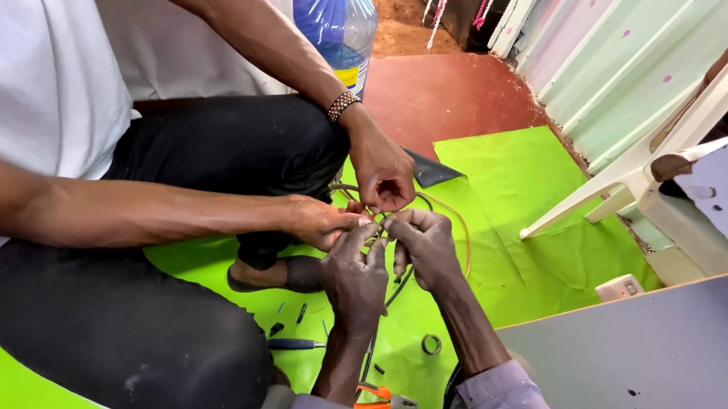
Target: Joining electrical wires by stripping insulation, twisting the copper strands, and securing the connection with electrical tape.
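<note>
My left hand (355,275) and my right hand (425,242) meet over a green mat, fingers pinched on a bundle of thin wires (377,228). An orange and dark cable (465,231) loops away from the bundle to the right. A co-worker in a white shirt and black trousers sits opposite. One of that person's hands (321,222) pinches the same wires from the left, the other hand (380,170) holds them from above. The wire ends are hidden among the fingers.
Orange-handled pliers (380,401), a dark screwdriver (293,343), a small ring of tape (431,344) and wire scraps lie on the green mat (531,180). A white plastic chair leg (605,192), a socket box (621,287), a grey board (646,360) and a blue water bottle (334,20) surround us.
</note>
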